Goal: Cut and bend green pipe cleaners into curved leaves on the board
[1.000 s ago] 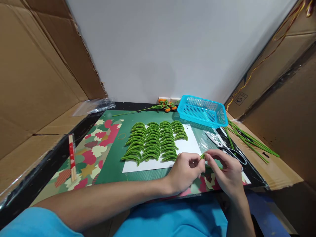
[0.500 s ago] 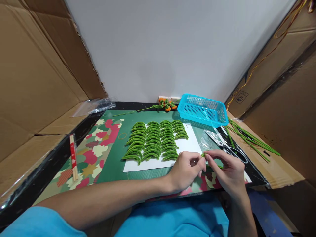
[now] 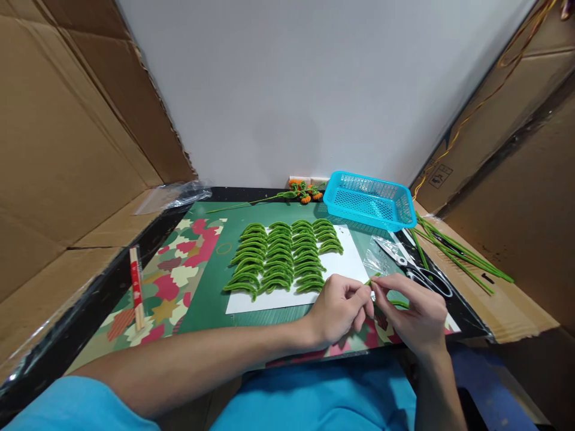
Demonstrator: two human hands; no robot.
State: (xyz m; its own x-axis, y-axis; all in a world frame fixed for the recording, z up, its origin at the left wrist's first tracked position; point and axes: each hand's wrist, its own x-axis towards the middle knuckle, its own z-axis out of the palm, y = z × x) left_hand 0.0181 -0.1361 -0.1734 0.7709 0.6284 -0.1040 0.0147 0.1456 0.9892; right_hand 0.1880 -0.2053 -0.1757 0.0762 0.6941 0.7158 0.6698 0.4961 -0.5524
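Left hand [image 3: 339, 312] and right hand [image 3: 415, 312] pinch 1 green bit [image 3: 368, 282]; 3 lines of bent strips [image 3: 277, 257] look full, 1 has room.

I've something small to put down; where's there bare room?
Bare: the green mat between the patterned strip and the white paper; and the paper's right part, between the fourth column of green pieces and the left hand. Crowded: the right side, with scissors, plastic wrap and right hand.

Soft light fills the wall [image 3: 287, 72], upper centre; the lower right corner is dim. Glare streaks the table edge [image 3: 58, 342], lower left. Wide-angle distortion stretches the sides.
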